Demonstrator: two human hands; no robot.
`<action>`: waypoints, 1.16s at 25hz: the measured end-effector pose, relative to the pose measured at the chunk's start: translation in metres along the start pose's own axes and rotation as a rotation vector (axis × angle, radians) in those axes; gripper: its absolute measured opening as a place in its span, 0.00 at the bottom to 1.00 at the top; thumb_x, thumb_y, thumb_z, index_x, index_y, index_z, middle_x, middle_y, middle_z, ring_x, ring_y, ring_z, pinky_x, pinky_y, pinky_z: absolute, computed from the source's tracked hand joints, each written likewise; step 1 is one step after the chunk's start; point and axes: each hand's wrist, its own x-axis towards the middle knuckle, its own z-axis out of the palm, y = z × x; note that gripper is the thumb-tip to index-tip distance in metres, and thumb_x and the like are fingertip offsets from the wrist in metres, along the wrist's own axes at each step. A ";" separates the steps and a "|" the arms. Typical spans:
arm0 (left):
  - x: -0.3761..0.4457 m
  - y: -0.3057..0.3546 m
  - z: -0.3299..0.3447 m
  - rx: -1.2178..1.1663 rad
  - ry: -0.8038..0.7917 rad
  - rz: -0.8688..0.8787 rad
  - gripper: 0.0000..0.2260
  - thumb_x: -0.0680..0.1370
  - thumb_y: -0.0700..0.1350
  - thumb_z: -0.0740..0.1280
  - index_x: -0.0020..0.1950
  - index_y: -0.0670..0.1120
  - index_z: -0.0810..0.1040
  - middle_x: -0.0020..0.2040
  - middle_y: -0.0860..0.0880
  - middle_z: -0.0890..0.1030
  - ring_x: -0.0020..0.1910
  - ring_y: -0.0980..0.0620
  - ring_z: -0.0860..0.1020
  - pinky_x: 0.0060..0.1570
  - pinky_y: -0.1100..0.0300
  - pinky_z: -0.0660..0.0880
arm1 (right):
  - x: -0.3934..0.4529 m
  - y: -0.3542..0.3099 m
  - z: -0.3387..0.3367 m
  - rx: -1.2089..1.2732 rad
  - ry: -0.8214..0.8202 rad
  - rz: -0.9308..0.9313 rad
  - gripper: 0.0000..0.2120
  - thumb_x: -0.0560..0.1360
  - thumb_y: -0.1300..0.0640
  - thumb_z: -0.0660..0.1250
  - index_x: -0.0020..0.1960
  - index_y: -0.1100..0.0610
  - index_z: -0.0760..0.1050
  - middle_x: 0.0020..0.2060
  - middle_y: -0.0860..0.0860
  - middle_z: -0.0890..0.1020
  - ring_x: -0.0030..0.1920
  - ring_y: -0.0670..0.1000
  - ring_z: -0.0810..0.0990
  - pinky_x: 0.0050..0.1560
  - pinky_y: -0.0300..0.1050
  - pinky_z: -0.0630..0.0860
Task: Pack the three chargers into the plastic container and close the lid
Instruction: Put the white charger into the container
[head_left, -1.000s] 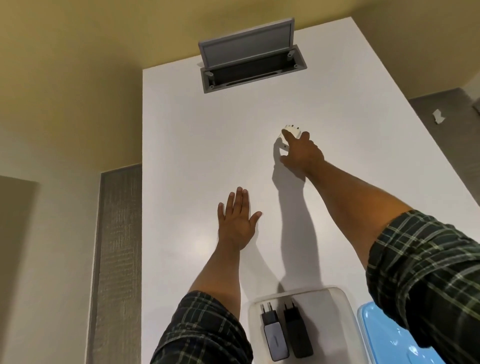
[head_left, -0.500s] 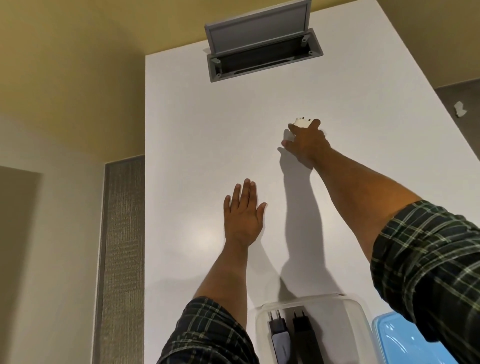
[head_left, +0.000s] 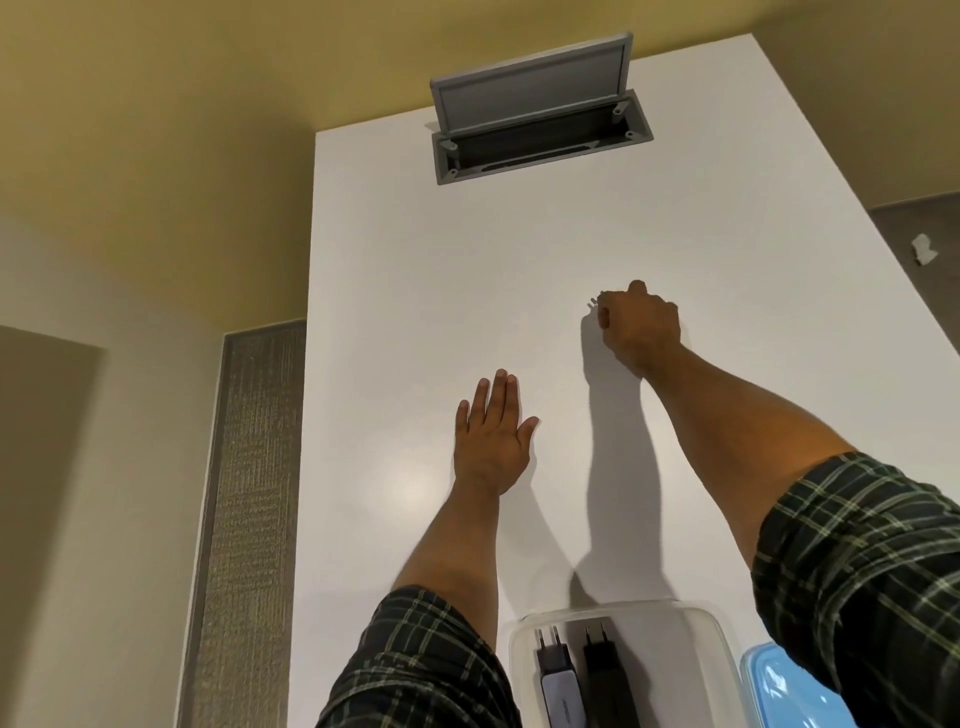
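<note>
My right hand (head_left: 641, 327) is closed around the white charger (head_left: 595, 301) in the middle of the white table (head_left: 395, 270); only the charger's metal prongs poke out at the left of my fingers. Flat on the table lies my left hand (head_left: 493, 436), fingers together, holding nothing. At the bottom edge stands the clear plastic container (head_left: 696, 616), holding a grey-and-black charger (head_left: 556, 670) and a black charger (head_left: 605, 670) side by side. The blue lid (head_left: 769, 686) lies to the container's right, partly behind my right sleeve.
A grey cable hatch (head_left: 540, 140) with its flap raised is set into the far end of the table. The table's left edge borders a grey carpet strip (head_left: 249, 493). A small white scrap (head_left: 924, 249) lies on the floor at the right.
My right hand has closed over the white charger, which now is almost hidden in my fist. My left hand stays flat on the table.
</note>
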 end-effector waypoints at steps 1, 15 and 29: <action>0.004 0.000 -0.001 -0.002 -0.029 0.005 0.30 0.85 0.60 0.45 0.84 0.50 0.41 0.84 0.54 0.41 0.84 0.50 0.41 0.82 0.47 0.45 | -0.003 0.004 0.001 0.035 -0.002 0.003 0.09 0.74 0.61 0.62 0.50 0.52 0.77 0.51 0.58 0.75 0.45 0.63 0.81 0.54 0.54 0.75; -0.049 -0.040 0.003 0.045 -0.218 -0.005 0.27 0.87 0.51 0.46 0.83 0.41 0.43 0.84 0.44 0.43 0.84 0.47 0.45 0.82 0.54 0.50 | -0.087 -0.005 0.027 0.409 -0.008 -0.067 0.30 0.61 0.43 0.71 0.62 0.44 0.69 0.50 0.47 0.74 0.41 0.53 0.77 0.40 0.43 0.70; -0.156 -0.034 -0.036 -0.011 -0.111 -0.065 0.27 0.88 0.50 0.46 0.83 0.38 0.43 0.84 0.41 0.43 0.84 0.46 0.44 0.82 0.56 0.46 | -0.205 0.013 -0.030 0.284 0.098 -0.276 0.32 0.62 0.46 0.73 0.64 0.52 0.73 0.53 0.50 0.72 0.45 0.57 0.80 0.40 0.45 0.76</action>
